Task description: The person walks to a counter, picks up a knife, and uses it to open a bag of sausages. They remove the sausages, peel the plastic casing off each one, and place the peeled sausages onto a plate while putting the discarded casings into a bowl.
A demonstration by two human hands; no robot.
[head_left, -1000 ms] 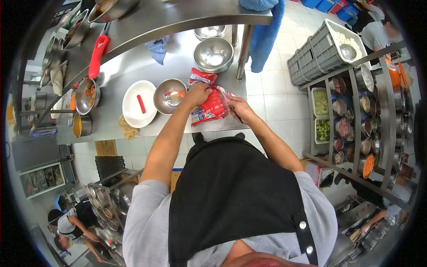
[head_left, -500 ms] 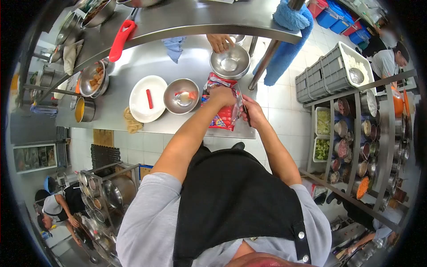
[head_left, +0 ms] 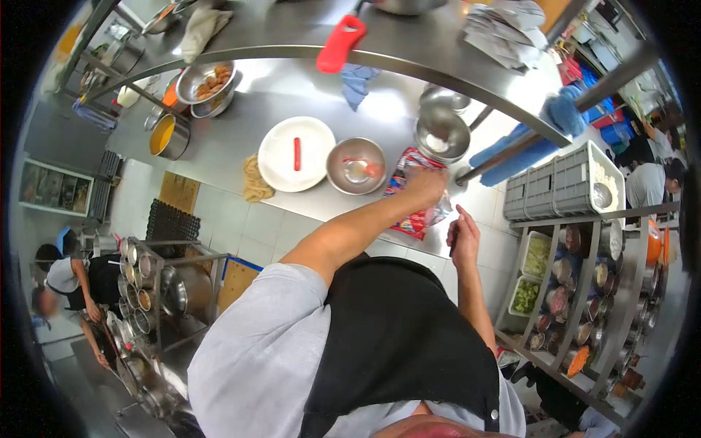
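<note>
A red printed plastic packet (head_left: 398, 182) with red sticks like sausages lies near the table's front edge. My left hand (head_left: 427, 184) is closed on its clear open end, fingers partly hidden and blurred. Just right of it, off the table edge, my right hand (head_left: 464, 237) is closed round the dark handle of a knife (head_left: 451, 238); the blade does not show. Left of the packet stands a steel bowl (head_left: 355, 166) with scraps of red and clear wrapping. One red stick (head_left: 297, 154) rests on a white plate (head_left: 277, 171).
Behind the packet are steel bowls (head_left: 442, 136). A tan cloth (head_left: 258, 182) hangs at the table edge, and a blue cloth (head_left: 358, 84) lies farther back. Overhead runs a steel shelf (head_left: 431, 55) with a red-handled pan (head_left: 341, 45). A grey crate (head_left: 551, 186) stands right.
My right hand has drawn back from the packet with the knife. Another person's hand has left the steel bowl behind it. My view has shifted, moving the table rightward in frame.
</note>
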